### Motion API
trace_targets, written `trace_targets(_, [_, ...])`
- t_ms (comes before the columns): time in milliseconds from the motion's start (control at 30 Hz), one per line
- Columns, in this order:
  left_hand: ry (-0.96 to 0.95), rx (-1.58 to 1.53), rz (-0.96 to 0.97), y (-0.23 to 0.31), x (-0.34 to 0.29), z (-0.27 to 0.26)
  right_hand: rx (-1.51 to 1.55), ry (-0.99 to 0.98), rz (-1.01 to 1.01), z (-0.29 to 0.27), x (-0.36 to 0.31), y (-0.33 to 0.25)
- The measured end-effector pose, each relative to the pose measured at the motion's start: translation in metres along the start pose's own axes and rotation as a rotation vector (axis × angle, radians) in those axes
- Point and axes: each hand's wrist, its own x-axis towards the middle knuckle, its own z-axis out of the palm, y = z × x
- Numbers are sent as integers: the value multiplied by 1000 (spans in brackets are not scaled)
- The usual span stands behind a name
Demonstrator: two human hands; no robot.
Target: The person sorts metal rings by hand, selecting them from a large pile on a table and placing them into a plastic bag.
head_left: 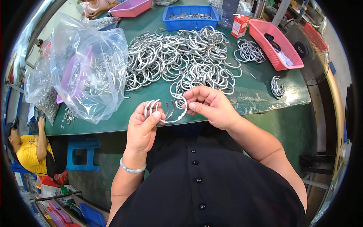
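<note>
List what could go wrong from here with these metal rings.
The metal rings in the left hand could slip and drop to the floor, being held close to the near edge of the table. The heaped rings overlap, so pulling one may drag others. The small ring cluster near the right corner might get knocked off.

A red drink carton (239, 26) stands beside a pink basket (289, 67), left of a fan (309, 51).
</note>
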Motion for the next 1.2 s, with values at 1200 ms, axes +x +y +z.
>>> trace_targets(1200, [19,-105,-85,11,-3,2,-169,-71,-69,-5,-1,5])
